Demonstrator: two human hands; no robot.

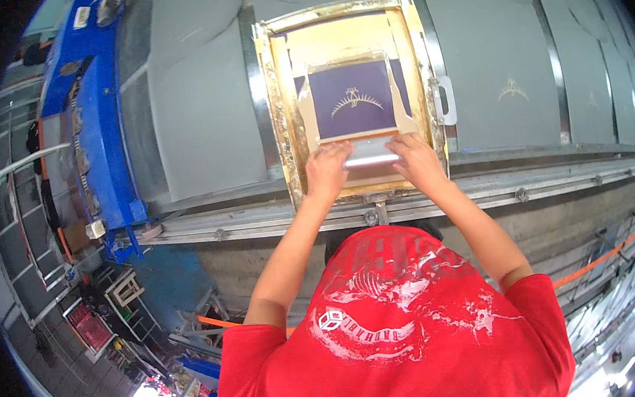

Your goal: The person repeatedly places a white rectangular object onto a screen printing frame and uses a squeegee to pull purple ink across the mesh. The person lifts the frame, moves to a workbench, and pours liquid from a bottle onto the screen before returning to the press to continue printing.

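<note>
A printing screen with a worn yellow-stained frame (274, 90) lies on the grey platen row, its dark purple middle (354, 121) bearing a pale spiky arched design. Across the lower part of that middle lies a silver squeegee (370, 152) with an orange blade edge. My left hand (328, 169) is closed on its left end and my right hand (415, 161) on its right end, fingers curled over the bar. A white handle (445, 102) sits at the frame's right side.
Grey platens (489, 51) continue both ways; some on the right carry pale arched prints. A blue machine (97, 141) stands at left. A metal rail (481, 197) runs along the near edge. Frames and clutter (89, 328) fill the lower left.
</note>
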